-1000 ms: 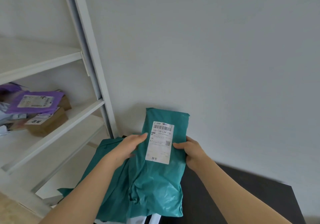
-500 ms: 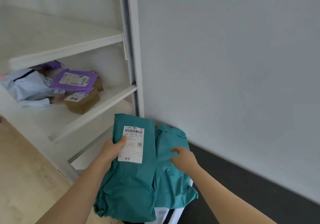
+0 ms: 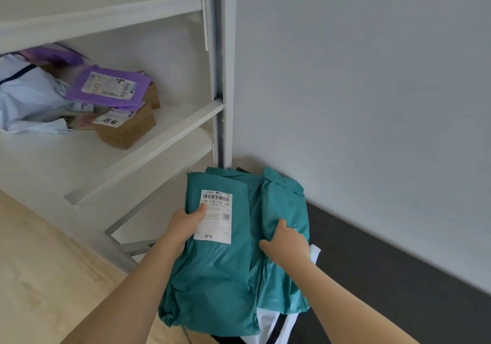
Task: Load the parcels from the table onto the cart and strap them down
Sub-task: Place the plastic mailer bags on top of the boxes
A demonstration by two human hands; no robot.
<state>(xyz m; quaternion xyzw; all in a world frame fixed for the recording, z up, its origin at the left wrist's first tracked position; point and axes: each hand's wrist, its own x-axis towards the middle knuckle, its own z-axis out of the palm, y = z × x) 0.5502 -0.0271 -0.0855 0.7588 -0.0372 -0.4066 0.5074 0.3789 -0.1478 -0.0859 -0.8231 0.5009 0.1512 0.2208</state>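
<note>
Head view: the right hand (image 3: pixel 285 245) now grips the unlabelled teal parcel (image 3: pixel 288 202).

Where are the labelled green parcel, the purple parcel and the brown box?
labelled green parcel (image 3: pixel 212 277), head view, plastic below label
purple parcel (image 3: pixel 109 86), head view, its label
brown box (image 3: pixel 134 131), head view, cardboard side

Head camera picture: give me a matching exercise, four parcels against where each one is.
Parcels: 1 labelled teal parcel; 2 other teal parcel; 3 purple mailer; 4 brown box.
Places: a shelf, partly under the purple mailer; b held by left hand; c shelf, lying over the brown box; d held by right hand.
Pairs: 1-b, 2-d, 3-c, 4-a.
</note>
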